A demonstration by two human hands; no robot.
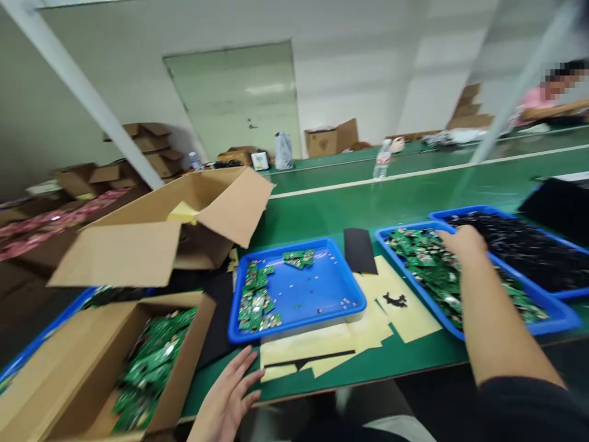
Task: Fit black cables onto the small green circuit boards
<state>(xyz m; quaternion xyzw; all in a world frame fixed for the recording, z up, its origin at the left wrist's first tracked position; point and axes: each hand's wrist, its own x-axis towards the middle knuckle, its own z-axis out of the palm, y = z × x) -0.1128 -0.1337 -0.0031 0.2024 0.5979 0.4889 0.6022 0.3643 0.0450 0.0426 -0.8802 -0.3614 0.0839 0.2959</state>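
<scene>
My right hand (464,242) reaches into a blue tray (453,322) heaped with green circuit boards (426,261). Its fingertips are down among the boards, and whether they grip one is hidden. My left hand (232,390), fingers spread and holding nothing, hovers at the table's front edge beside yellow backing sheets (322,350). Between the hands, another blue tray (294,322) has small groups of circuit boards (253,298) along its left side and at its back, with tiny loose bits on its floor. A cardboard box (177,368) of green boards stands left of my left hand.
An open carton (138,215) rises at the left. At far right, a blue tray (559,293) holds many small black pieces (515,245). A black sheet (360,250) lies between the board trays. A water bottle (382,159) stands further back. Another person (543,104) sits at the upper right.
</scene>
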